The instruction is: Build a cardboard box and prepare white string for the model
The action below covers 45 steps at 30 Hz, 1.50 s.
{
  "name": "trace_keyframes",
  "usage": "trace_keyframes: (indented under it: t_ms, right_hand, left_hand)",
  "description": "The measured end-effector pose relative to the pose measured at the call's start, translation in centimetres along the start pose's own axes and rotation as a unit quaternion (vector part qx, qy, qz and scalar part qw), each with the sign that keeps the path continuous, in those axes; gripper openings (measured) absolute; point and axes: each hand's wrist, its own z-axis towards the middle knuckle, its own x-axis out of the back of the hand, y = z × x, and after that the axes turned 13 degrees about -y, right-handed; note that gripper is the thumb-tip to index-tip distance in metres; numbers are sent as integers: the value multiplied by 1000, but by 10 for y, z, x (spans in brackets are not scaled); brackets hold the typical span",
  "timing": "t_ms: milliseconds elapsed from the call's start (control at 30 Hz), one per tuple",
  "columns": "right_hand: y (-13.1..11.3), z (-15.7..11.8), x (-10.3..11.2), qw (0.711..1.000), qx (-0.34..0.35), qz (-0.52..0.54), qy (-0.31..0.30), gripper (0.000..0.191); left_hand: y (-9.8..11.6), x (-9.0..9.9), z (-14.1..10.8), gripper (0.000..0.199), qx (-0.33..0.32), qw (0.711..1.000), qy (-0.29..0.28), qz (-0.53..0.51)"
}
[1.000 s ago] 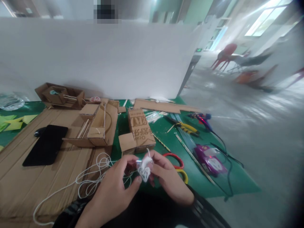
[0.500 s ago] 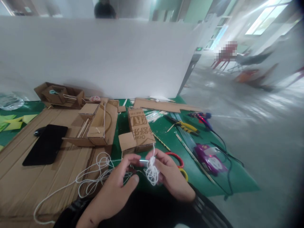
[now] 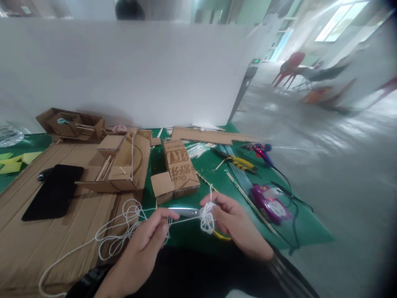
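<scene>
My right hand (image 3: 238, 223) grips a tangled bundle of white string (image 3: 207, 220) between thumb and fingers, with a short loop standing up above the fingertips. To its left, my left hand (image 3: 147, 236) is closed in a pinch on the string; a taut strand runs from it to the bundle. Behind that strand are the silver blades of a pair of scissors (image 3: 182, 212). Part of a yellow handle shows below the right hand; the rest of the handles is hidden by it. More loose string (image 3: 114, 231) lies in loops left of my left hand.
Beyond my hands sit a printed cardboard box (image 3: 182, 165) and a cardboard construction (image 3: 124, 165). A black tablet-like slab (image 3: 54, 192) lies at left. Pliers (image 3: 242, 162), a glue gun (image 3: 260, 151) and a purple device with a cord (image 3: 269, 203) are at right. A white partition (image 3: 124, 74) stands behind.
My hands have moved apart, the left one to the left and the right one to the right with the bundle. The strand between them is stretched, and more of the scissor blades shows.
</scene>
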Motion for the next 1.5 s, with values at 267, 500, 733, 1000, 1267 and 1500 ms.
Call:
trace_keyframes:
  t_ms: [267,500,733,1000,1267,1500]
  right_hand:
    - [-5,-6,12,994,-23,-89,-56,32]
    - [-7,-8,10,1000,-10,-22,-10,31]
    - [-1,-5,10,995,80,63,1,23]
    - [5,2,-8,993,63,98,-24,28]
    - [13,18,-33,995,11,74,-68,37]
    - [21,21,-43,995,19,91,-48,37]
  left_hand:
    - [12,17,-9,27,-11,976,71,204]
    - [13,27,-13,28,0,952,132,277]
    - [14,35,-25,27,58,934,167,310]
    - [4,30,-19,20,-14,938,128,320]
    - [21,-4,11,33,-101,967,77,220]
    - [14,-5,18,17,-110,974,91,174]
